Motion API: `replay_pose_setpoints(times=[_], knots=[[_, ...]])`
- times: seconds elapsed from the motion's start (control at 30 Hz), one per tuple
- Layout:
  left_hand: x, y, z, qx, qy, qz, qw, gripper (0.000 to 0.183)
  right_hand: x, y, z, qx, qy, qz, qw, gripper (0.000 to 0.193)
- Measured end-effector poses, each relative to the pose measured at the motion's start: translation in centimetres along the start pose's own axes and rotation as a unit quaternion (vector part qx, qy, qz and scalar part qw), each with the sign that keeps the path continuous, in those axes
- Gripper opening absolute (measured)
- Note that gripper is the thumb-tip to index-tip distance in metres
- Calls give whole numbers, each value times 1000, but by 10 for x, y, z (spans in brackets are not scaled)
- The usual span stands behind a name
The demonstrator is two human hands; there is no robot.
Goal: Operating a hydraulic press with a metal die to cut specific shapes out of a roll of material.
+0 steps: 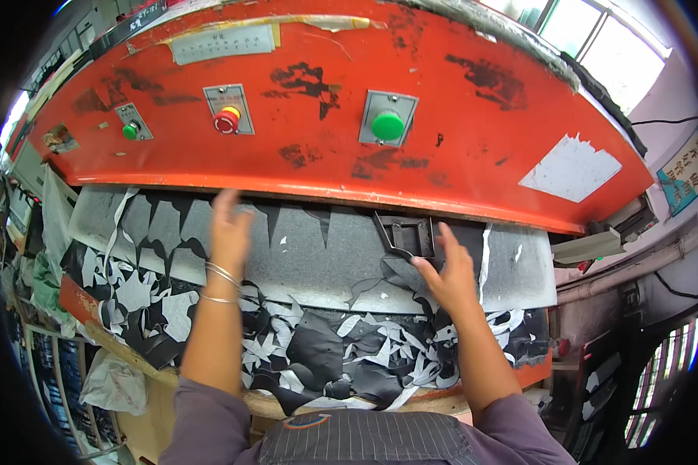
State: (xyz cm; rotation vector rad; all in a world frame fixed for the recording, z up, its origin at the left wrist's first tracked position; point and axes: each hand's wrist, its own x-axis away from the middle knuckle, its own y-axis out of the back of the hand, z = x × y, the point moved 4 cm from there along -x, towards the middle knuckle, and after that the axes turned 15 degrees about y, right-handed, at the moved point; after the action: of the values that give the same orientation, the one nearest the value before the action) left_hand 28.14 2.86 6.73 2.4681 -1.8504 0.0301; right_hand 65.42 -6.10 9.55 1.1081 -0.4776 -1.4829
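My left hand (231, 231), smeared by motion, is over the left part of a grey sheet (302, 263) near the red press's lower edge. Its fingers are too blurred to read, and two bangles circle the wrist. On the right, my right hand (454, 275) has its thumb and fingers about the near right corner of a dark metal cutting die (406, 232). The die rests on the sheet, its far side close under the press's edge. Pointed cutouts show dark along the sheet's far edge and left part.
Above the sheet spans the red press front (310, 155), with a green button (387, 125), a red emergency stop (226, 120) and a smaller green button (130, 130). Black and white scraps (318, 349) heap along the near ledge. A plastic bag (116, 381) hangs at lower left.
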Motion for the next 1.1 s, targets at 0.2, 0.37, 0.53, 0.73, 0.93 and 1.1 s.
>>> replay_pose_setpoints(times=[0.2,0.37,0.53,0.73,0.93,1.1], knots=[[-38,136,-78,-32,-183,-285,941,70,-59,41,111,-209,160,-241,934,45],[-35,169,-97,-195,-204,-305,910,59,-78,37,142,-143,138,-218,955,38],[51,184,-63,-160,-148,-142,966,45,9,25,146,-104,172,-217,955,39],[270,38,23,-248,-64,233,938,8,183,-7,156,-54,227,261,937,45],[341,-24,34,-411,-186,183,874,16,243,-22,116,38,187,197,962,53],[341,-37,27,-407,-213,136,878,16,236,-16,106,47,201,183,961,46]])
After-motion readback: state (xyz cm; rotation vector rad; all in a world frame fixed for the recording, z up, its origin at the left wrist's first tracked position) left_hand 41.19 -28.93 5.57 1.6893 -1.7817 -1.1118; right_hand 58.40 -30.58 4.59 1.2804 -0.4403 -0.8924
